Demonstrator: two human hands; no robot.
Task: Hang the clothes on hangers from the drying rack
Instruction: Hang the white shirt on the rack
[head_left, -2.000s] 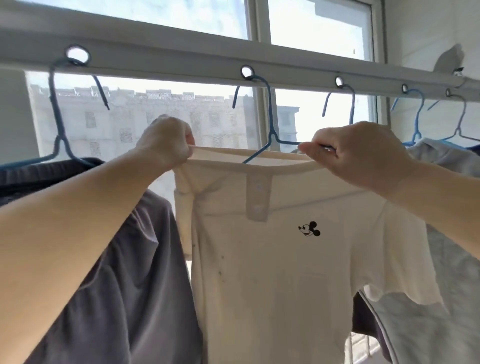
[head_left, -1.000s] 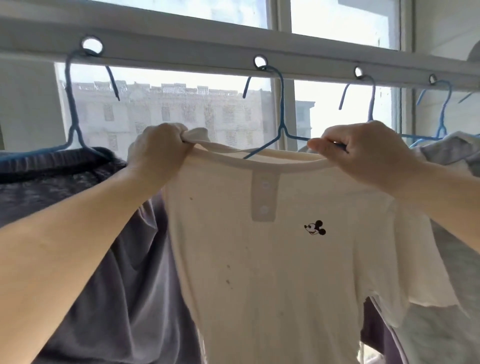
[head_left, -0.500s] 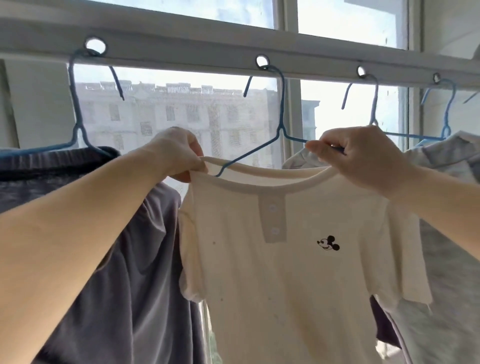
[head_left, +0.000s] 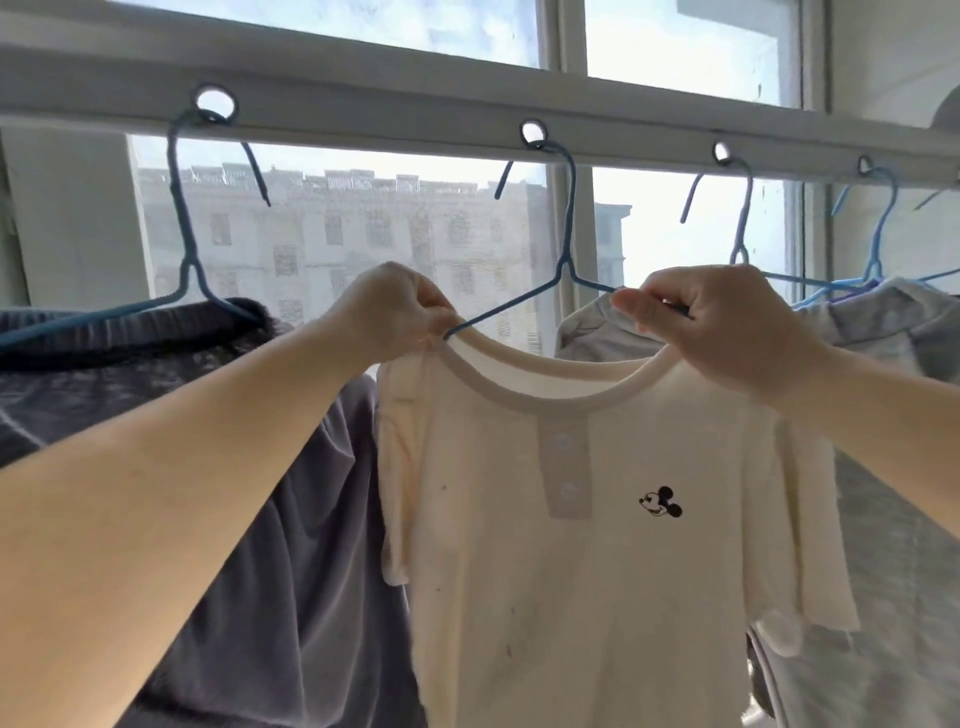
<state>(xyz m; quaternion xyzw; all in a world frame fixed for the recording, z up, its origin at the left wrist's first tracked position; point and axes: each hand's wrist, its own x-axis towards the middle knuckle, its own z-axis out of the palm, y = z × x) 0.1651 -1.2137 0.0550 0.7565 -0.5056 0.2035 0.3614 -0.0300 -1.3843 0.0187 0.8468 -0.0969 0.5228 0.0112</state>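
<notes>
A small cream t-shirt (head_left: 587, 545) with a grey collar, two buttons and a little mouse print hangs in front of me on a blue wire hanger (head_left: 566, 239). The hanger's hook sits in a ring hole of the grey drying rack bar (head_left: 389, 111). My left hand (head_left: 387, 312) pinches the shirt's left shoulder at the collar, where the hanger's left arm enters the neck. My right hand (head_left: 727, 322) grips the right shoulder of the shirt together with the hanger's right arm.
A dark grey garment (head_left: 218, 467) hangs on a blue hanger (head_left: 187, 234) to the left, touching the shirt. Light grey clothes (head_left: 893, 467) hang on more blue hangers (head_left: 878, 234) to the right. Behind the bar is a window (head_left: 363, 249) facing a building.
The collar, first stretched wide and flat between my hands, has dropped into a curve. The hanger's left arm now runs into the neck at my left hand. My hands moved closer together.
</notes>
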